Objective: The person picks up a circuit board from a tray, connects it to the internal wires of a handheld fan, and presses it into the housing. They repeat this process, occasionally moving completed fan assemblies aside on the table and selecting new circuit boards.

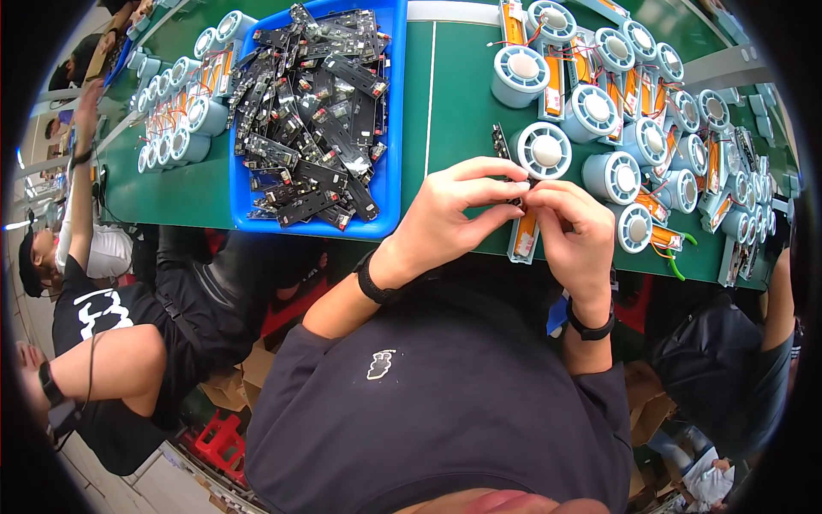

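Observation:
My left hand (458,210) and my right hand (572,236) meet at the near edge of the bench, fingertips pinched together. What they pinch is small and mostly hidden by the fingers. Just beneath them lies a light-blue fan unit: its round head (541,150) shows beyond the fingers, and its handle with an orange battery (524,236) sticks out toward me. A narrow black circuit board (500,141) stands beside the fan head, its lower part running behind my left fingers.
A blue tray (394,111) heaped with black circuit boards (317,128) sits left of my hands on the green bench (445,86). Many similar fan units (646,141) crowd the right side. Green-handled pliers (675,265) lie at the front edge. Other people sit on both sides.

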### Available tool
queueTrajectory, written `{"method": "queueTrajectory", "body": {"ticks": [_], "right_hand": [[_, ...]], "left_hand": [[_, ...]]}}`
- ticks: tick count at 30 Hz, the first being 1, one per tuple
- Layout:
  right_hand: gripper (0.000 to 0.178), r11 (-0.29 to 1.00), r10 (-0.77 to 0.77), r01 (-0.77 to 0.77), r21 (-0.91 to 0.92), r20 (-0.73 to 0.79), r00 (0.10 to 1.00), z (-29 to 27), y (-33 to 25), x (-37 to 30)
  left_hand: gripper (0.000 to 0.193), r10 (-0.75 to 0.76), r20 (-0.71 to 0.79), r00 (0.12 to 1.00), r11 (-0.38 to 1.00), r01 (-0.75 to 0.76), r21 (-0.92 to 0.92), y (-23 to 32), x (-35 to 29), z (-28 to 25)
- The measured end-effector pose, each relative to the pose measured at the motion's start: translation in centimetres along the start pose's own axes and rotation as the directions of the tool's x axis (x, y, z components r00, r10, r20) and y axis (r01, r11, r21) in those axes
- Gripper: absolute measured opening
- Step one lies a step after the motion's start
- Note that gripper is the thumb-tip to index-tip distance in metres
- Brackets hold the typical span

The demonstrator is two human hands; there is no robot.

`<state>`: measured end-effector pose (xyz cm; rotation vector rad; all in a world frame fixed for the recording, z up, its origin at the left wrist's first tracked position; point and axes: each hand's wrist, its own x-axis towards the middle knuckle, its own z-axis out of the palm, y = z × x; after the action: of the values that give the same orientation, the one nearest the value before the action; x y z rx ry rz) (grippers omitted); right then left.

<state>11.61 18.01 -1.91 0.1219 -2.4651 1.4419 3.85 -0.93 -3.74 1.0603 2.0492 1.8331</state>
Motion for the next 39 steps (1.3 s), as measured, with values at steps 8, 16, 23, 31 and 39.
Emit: {"method": "queueTrajectory", "body": {"ticks": [8, 16, 23, 31, 39], "right_hand": [[0.024, 0.982, 0.18, -0.183, 0.053, 0.059, 0.982, -0.3, -0.5, 0.4], [0.023, 0.991, 0.006, 0.003, -0.134, 0.061, 0.998, -0.2, -1.3, 0.8], [0.024, 0.99, 0.005, 0.001, -0.14, 0.044, 0.999, -0.3, -1.4, 0.8], [0.05, 0.994, 0.103, -0.104, -0.028, -0.044, 0.994, 0.5, -2.2, -0.3], [0.046, 0.971, 0.139, -0.147, 0.187, 0.053, 0.989, -0.3, -2.2, -0.7]], "left_hand": [[0.031, 0.057, -0.002, 0.998, 0.996, -0.057, 0.063, 0.0, 0.1, 0.4], [0.029, 0.05, -0.032, 0.998, 0.998, -0.049, 0.046, -0.3, -0.3, 0.7], [0.027, 0.074, 0.012, 0.997, 0.995, -0.075, 0.071, -0.2, 0.2, 0.2], [0.023, 0.152, -0.123, 0.981, 0.959, -0.116, 0.259, -0.3, -0.4, 1.3], [0.018, 0.201, -0.148, 0.968, 0.919, -0.134, 0.37, -0.6, -0.4, 2.0]]}}
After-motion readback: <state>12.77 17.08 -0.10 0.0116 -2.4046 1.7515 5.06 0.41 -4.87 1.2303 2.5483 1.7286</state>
